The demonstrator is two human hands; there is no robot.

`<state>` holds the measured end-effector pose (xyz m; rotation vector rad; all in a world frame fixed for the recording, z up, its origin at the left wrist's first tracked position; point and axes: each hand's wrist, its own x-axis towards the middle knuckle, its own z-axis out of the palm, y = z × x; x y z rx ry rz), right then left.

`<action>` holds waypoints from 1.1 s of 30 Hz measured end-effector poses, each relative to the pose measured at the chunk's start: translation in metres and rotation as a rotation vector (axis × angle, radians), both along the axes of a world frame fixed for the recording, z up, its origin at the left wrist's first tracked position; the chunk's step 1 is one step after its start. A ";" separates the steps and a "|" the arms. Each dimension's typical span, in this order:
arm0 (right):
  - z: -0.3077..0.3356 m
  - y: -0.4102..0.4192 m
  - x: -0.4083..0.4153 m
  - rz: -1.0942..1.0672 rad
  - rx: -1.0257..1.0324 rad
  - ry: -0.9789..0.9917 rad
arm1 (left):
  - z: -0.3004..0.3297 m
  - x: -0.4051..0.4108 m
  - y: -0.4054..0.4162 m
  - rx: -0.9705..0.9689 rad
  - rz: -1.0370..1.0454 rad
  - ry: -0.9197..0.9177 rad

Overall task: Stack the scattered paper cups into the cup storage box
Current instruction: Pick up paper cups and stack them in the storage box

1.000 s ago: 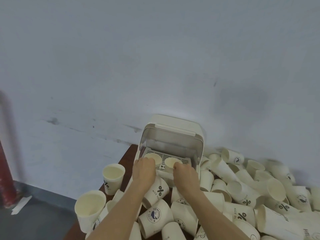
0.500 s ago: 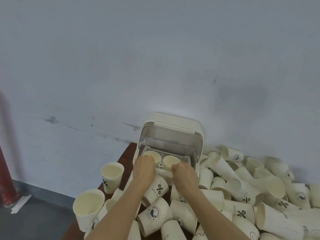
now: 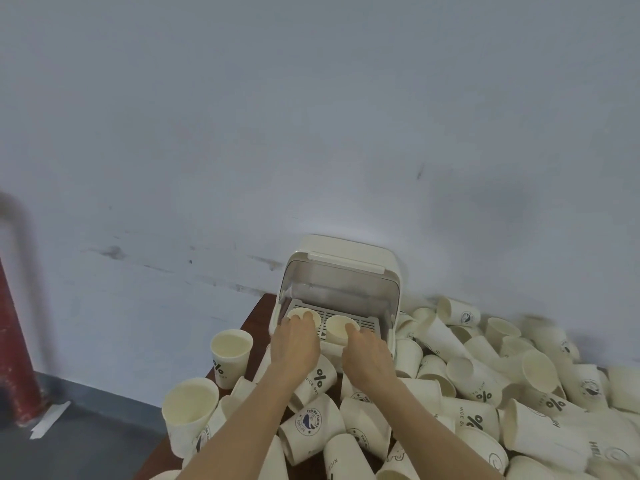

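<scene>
The cream cup storage box (image 3: 346, 258) stands against the wall with its lid swung up, showing a slatted tray inside. Two paper cups stand upright on that tray at the box's front. My left hand (image 3: 294, 341) holds the left cup (image 3: 300, 312) with fingertips over its rim. My right hand (image 3: 367, 351) grips the right cup (image 3: 337, 329), the thumb at its rim. Several scattered paper cups (image 3: 478, 379) with printed logos lie heaped on the table in front of and to the right of the box.
Two upright cups (image 3: 230, 351) (image 3: 188, 414) stand at the brown table's left edge (image 3: 254, 313). The grey-white wall rises right behind the box. A red pipe (image 3: 14, 344) stands on the floor at far left, with grey floor below.
Both hands with their cups have moved slightly further into the box, and the camera view has shifted a little.
</scene>
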<state>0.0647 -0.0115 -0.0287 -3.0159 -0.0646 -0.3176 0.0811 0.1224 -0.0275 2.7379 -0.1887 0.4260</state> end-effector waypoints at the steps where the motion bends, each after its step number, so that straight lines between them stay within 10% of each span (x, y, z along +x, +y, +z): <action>1: 0.004 0.000 -0.006 0.007 0.004 0.005 | 0.004 -0.005 -0.001 -0.009 -0.015 0.001; 33: 0.065 -0.134 -0.196 -0.294 0.086 -0.073 | 0.054 -0.137 -0.117 -0.094 -0.457 -0.017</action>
